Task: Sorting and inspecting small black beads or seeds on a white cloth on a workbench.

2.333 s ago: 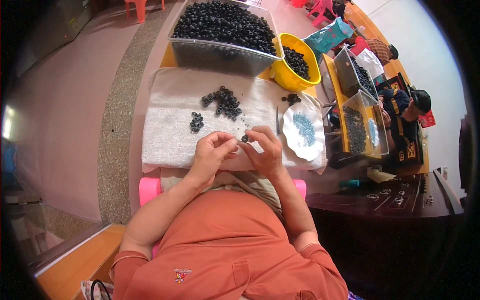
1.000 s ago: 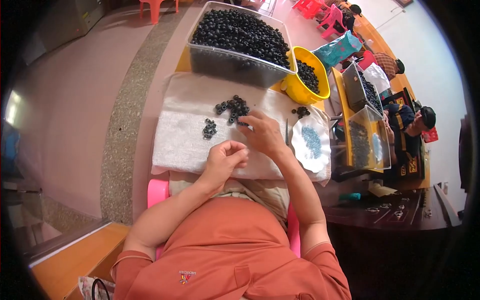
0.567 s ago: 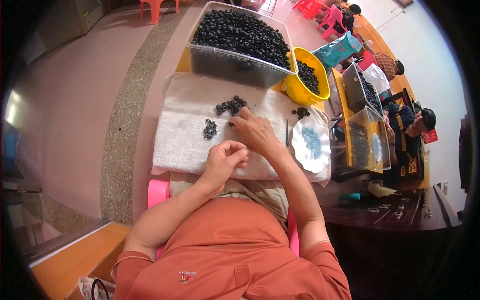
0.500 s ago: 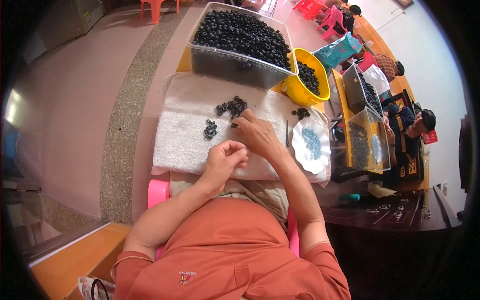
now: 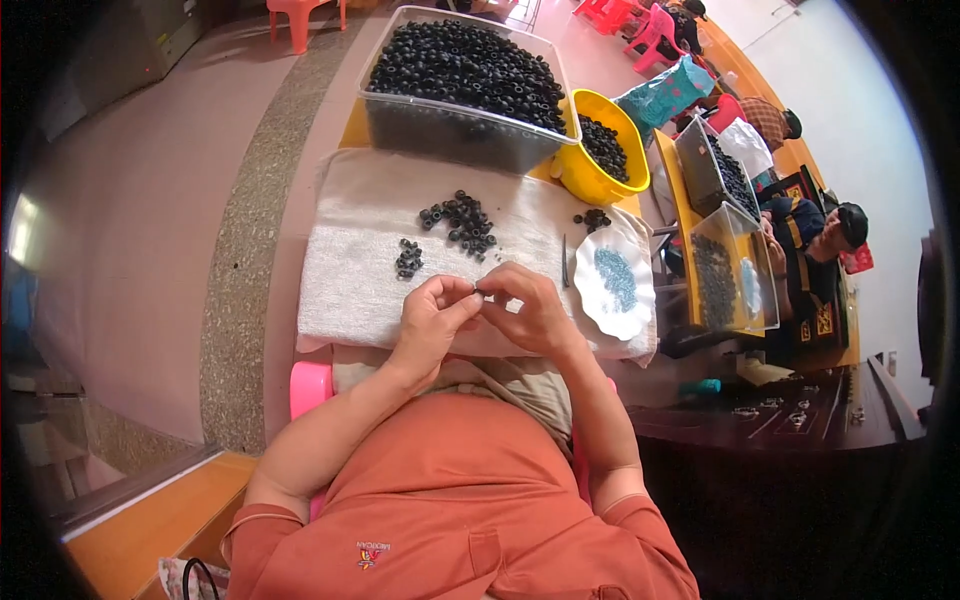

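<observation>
My left hand [image 5: 432, 322] and my right hand [image 5: 532, 312] meet fingertip to fingertip above the near part of a white towel [image 5: 345, 290]. Pinched between them is a small dark piece [image 5: 479, 292], mostly hidden by the fingers; it looks like one of the black ring-shaped parts. Just beyond my hands lies a loose pile of black ring-shaped parts [image 5: 462, 222]. To its left sits a smaller cluster of the same parts [image 5: 409, 259]. Slim dark tweezers [image 5: 564, 262] lie right of my right hand, beside a white scalloped plate [image 5: 592, 308] holding tiny pale-blue pieces [image 5: 616, 278].
Behind the towel stands a large clear bin [image 5: 455, 130] full of black parts, with a yellow basin [image 5: 590, 182] to its right. A few black parts [image 5: 592, 219] lie above the plate. At a neighbouring table on the right, a person [image 5: 810, 235] sits by clear boxes [image 5: 735, 265].
My right hand has drawn back from the black pile toward me and joined my left fingertips, bringing a small dark piece. The pile is now uncovered.
</observation>
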Demonstrator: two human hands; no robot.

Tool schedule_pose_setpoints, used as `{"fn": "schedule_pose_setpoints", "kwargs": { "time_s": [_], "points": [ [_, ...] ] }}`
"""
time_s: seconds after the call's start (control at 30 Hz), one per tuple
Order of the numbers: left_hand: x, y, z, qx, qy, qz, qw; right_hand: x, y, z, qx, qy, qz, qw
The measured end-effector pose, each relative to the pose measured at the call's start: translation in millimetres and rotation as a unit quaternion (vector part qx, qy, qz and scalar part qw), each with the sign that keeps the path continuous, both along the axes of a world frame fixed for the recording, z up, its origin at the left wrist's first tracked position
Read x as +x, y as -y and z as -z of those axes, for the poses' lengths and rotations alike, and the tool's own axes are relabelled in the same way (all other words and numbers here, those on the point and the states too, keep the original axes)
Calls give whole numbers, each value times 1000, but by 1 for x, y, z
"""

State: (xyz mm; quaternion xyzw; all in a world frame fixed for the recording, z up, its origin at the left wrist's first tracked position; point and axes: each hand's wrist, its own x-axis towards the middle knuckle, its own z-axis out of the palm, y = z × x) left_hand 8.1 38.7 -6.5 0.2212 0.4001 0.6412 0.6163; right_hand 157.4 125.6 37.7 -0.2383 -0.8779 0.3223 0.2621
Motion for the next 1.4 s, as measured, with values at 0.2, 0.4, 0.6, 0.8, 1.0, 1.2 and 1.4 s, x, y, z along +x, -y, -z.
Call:
{"fn": "schedule_pose_setpoints", "kwargs": {
  "time_s": [0.2, 0.4, 0.6, 0.8, 1.0, 1.2, 1.4],
  "points": [
    [-2, 2, -5, -3, 9, 10, 1000, 4, -1, -3, -71, -8, -20, 997],
    [-4, 1, -4, -8, 27, 28, 999, 6, -3, 2, -78, -12, -19, 997],
    [-5, 0, -6, -19, 33, 47, 998, 12, -3, 13, -98, -40, -23, 994],
    [-8, 1, -8, -18, 36, 75, 996, 17, -4, 20, -188, -85, -34, 978],
    [-9, 2, -12, -35, 60, 96, 993, 15, 3, 17, -181, -98, -9, 978],
    [-7, 2, -13, -42, 87, 76, 992, 3, 16, 22, -24, -131, 54, 990],
    [-7, 2, -12, -38, 101, 85, 991, 2, 18, 20, 3, -124, 39, 992]
  ]
}}
